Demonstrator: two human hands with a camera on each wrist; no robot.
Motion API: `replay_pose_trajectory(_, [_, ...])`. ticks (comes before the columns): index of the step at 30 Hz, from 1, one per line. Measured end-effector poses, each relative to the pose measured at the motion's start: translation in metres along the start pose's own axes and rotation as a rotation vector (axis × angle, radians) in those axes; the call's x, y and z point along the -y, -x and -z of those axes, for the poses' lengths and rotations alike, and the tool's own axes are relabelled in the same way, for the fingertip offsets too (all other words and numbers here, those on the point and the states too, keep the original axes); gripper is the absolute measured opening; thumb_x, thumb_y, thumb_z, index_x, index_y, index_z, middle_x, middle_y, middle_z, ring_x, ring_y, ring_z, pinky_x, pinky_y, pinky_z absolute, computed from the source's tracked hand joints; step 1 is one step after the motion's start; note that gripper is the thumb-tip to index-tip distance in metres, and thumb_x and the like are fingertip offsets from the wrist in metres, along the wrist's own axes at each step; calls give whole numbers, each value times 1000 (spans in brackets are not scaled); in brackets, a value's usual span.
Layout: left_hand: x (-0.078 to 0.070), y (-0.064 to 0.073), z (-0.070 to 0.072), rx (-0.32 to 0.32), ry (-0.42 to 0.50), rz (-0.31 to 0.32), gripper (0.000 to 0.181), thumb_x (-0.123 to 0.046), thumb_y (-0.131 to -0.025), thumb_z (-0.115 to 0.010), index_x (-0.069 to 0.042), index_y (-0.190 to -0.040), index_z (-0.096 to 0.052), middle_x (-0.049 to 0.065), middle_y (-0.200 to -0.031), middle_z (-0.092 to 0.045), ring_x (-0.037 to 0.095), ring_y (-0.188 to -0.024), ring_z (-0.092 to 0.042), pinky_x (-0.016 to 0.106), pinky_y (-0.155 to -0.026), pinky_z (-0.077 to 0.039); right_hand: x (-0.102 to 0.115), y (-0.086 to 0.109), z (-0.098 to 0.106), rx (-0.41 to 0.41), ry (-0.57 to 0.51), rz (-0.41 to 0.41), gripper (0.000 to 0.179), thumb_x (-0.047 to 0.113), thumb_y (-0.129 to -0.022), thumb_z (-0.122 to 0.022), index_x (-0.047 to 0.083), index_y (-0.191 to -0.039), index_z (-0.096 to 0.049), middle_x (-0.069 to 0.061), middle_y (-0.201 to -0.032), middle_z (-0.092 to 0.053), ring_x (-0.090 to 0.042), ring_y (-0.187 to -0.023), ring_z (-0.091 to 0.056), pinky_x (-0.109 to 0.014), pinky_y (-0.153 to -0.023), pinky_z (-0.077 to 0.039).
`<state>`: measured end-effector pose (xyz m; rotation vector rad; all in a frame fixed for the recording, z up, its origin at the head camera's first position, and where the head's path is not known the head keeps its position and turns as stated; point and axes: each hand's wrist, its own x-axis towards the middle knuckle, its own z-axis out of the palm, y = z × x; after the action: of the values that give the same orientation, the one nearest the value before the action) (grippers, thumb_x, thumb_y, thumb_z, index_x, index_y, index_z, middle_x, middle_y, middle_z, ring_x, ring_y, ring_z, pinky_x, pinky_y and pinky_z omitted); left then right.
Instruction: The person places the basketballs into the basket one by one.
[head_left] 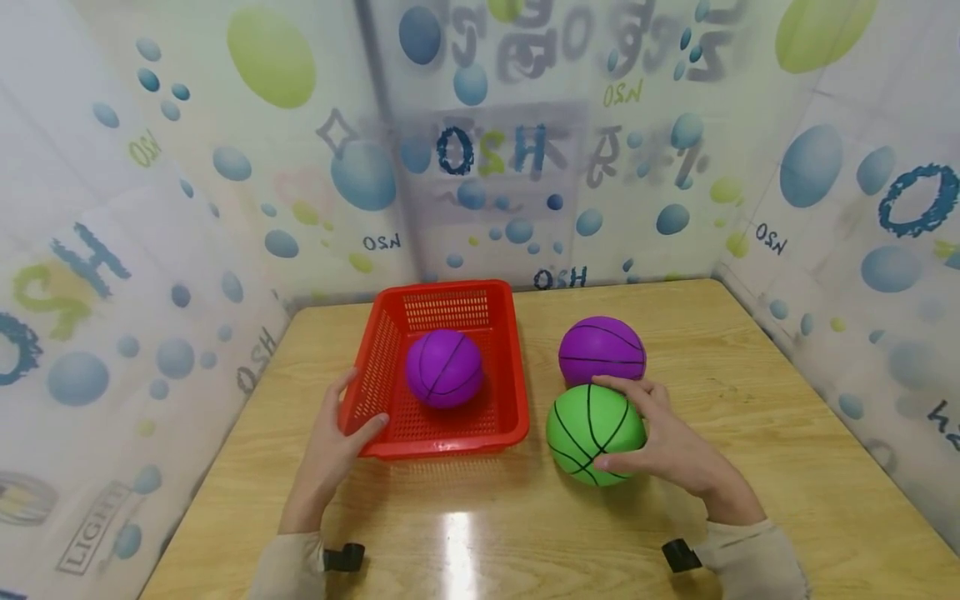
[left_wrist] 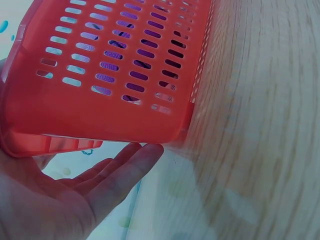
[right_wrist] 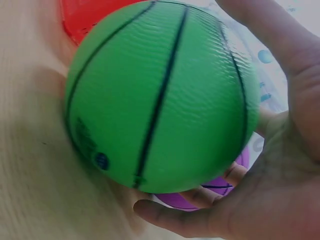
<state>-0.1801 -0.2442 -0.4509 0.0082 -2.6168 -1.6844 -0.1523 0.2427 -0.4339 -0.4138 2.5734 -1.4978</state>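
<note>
While the person's L hand [head_left: 333, 446] grips the red basket [head_left: 450, 447] at its 8 o'clock corner, thumb over the rim & fingers along the outer wall, the R hand [head_left: 671, 437] has thumb & fingers curled round the green ball [head_left: 585, 429] from approx. 3 o'clock. In head view, that ball sits at 4 o'clock of the basket, w/ one purple ball [head_left: 442, 368] inside nr its middle & a 2nd purple ball [head_left: 602, 343] just beyond the green ball, at its 12 o'clock, on the wooden tbl [head_left: 720, 358].
</note>
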Motion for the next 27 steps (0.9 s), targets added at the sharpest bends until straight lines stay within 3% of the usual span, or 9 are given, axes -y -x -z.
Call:
replay_pose_trajectory(11, [1,1,0,-2,6,-18,91,-27,-108,-75,-32,-178,-18,19,-172,-39,41,-146,-55,61,-117,-46,-10,-7,-11,2,-123,-28,110,24,-80,-101,31,-170,-37,-30,-167,-18,-54,-140,-48,-58,-98,-54])
replay_pose_trajectory(19, [1,0,0,-1,13,-10,92,-25,-108,-75,-32,-178,-16,16,-178,-31,41,-153,-48,65,-121,-42,-12,-7,-12,48,-219,-35,111,18,-82,-98,27,-170,-31,-31,-163,-38,-47,-134,-58,-54,-99,-56])
replay_pose_trajectory(27, [1,0,0,10,18,-6,93,-25,-108,-75,-31,-179,-15,18,-176,-33,42,-152,-49,66,-121,-42,-14,-6,-12,48,-229,-24,112,17,-82,-98,26,-171,-30,-32,-161,-41,-46,-133,-59,-54,-98,-56])
